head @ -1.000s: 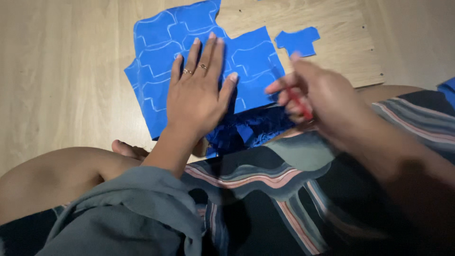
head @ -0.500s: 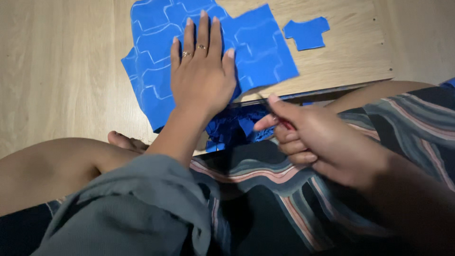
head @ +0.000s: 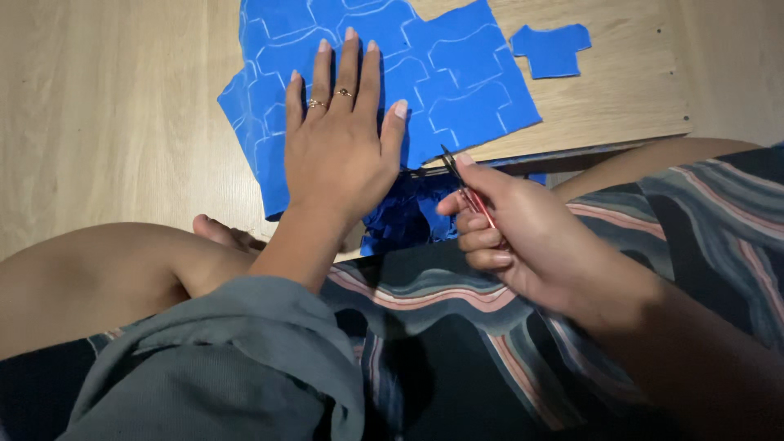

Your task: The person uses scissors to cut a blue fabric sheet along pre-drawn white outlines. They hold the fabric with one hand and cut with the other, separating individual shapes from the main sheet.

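A blue fabric sheet (head: pixel 457 82) marked with pale chalk outlines lies on a wooden board (head: pixel 621 106). My left hand (head: pixel 343 147), wearing two rings, presses flat on the sheet with fingers spread. My right hand (head: pixel 514 229) grips red-handled scissors (head: pixel 465 184), whose blades point at the sheet's near edge by the left thumb. A pile of blue offcuts (head: pixel 408 216) sits just below the board's edge, between my hands.
A small cut-out blue piece (head: pixel 551 49) lies apart on the board at upper right. Pale wooden floor (head: pixel 106 106) extends left. My bare knee (head: pixel 98 278) and striped garment (head: pixel 653 237) fill the foreground.
My right hand pulled back toward my lap, then came forward so the scissors meet the sheet's near edge. The left hand stayed flat on the fabric.
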